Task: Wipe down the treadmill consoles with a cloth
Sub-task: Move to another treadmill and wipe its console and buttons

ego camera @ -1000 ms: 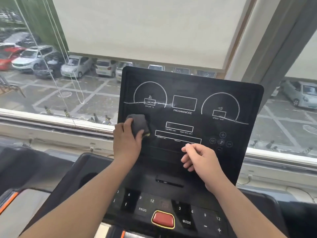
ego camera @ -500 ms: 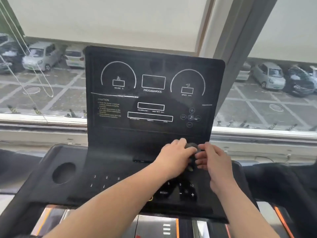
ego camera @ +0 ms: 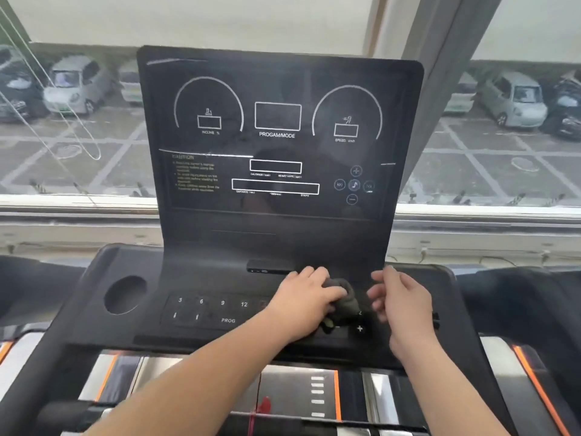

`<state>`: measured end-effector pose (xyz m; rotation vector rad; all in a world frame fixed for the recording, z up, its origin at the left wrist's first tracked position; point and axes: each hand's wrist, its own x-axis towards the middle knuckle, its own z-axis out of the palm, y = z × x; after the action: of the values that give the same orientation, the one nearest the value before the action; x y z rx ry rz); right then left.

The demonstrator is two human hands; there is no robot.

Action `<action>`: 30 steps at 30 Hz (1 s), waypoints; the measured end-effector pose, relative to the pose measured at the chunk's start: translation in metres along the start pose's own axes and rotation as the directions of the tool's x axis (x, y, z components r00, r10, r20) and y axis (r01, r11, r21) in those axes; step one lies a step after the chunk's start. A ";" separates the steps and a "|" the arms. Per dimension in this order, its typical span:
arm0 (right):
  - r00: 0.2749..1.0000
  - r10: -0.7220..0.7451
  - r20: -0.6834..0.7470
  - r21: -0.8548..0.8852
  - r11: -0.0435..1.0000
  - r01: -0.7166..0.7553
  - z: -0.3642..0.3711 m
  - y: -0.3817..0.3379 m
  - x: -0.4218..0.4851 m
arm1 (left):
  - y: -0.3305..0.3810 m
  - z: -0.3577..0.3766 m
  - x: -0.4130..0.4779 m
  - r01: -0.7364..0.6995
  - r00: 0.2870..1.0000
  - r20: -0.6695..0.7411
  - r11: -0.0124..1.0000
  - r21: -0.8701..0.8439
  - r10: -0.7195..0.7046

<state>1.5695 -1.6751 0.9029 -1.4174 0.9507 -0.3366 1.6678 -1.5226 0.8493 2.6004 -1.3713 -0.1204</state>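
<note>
A dark grey cloth (ego camera: pixel 345 294) was gripped by the left hand (ego camera: pixel 305 298), whose fingers were curled over the bundle, and was pressed on the lower deck of the treadmill console (ego camera: pixel 201 265) towards its right edge, just above the plus key (ego camera: pixel 360 328). The right hand (ego camera: pixel 404 298) was held just beside the cloth, nearer the right edge, with fingers loosely bent and nothing held; whether it touched the cloth could not be told. Near the deck's left edge a round cup holder (ego camera: pixel 125 294) was sunk, in which only its dark inside was shown.
</note>
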 end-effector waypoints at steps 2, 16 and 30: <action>1.000 0.027 -0.007 0.007 1.000 -0.027 0.004 0.006 -0.005 | -0.021 -0.004 -0.013 -0.026 1.000 0.004 1.000 0.014 0.026; 0.939 0.052 0.340 -0.204 0.979 0.020 0.112 0.030 -0.092 | -0.169 -0.022 -0.168 0.518 0.825 -0.160 0.838 -0.169 -0.542; 0.985 0.082 0.151 -0.026 0.997 -0.079 0.069 0.050 -0.143 | -0.065 -0.040 -0.177 0.463 0.847 -0.118 0.828 -0.316 -0.518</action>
<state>1.5159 -1.5178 0.8982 -1.3978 0.8859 -0.1571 1.6263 -1.3358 0.8709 2.5722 -0.5400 -0.1114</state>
